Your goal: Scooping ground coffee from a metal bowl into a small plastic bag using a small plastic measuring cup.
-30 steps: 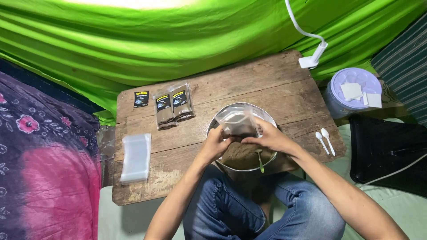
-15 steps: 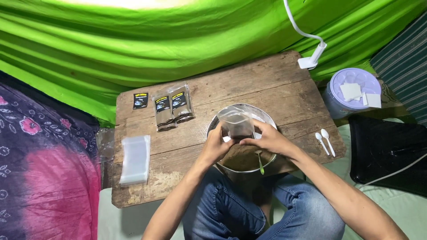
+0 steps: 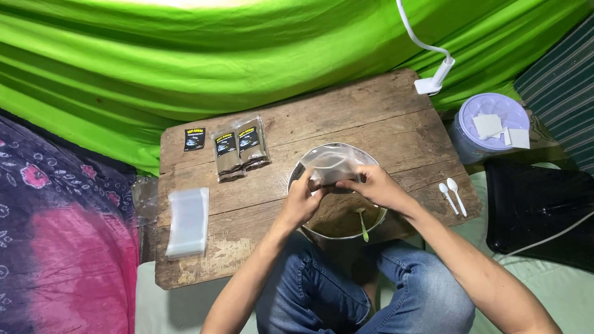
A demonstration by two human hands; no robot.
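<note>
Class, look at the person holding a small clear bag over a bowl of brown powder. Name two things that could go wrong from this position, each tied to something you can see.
1. Both hands, left hand and right hand, pinch the thin clear bag above the bowl; it could slip and drop into the brown powder.
2. The bowl sits at the near edge of the wooden table, over the lap; a nudge might tip it.

We see a bright, evenly lit scene. Light comes from above and behind the green cloth (image 3: 247, 68), which glows and burns out to near white at the top edge of the frame. Shadows on the tabletop (image 3: 371, 117) are soft and faint. Focus is sharp at the centre; straight lines bow outward toward the picture's corners. Colours are strongly saturated.
</note>
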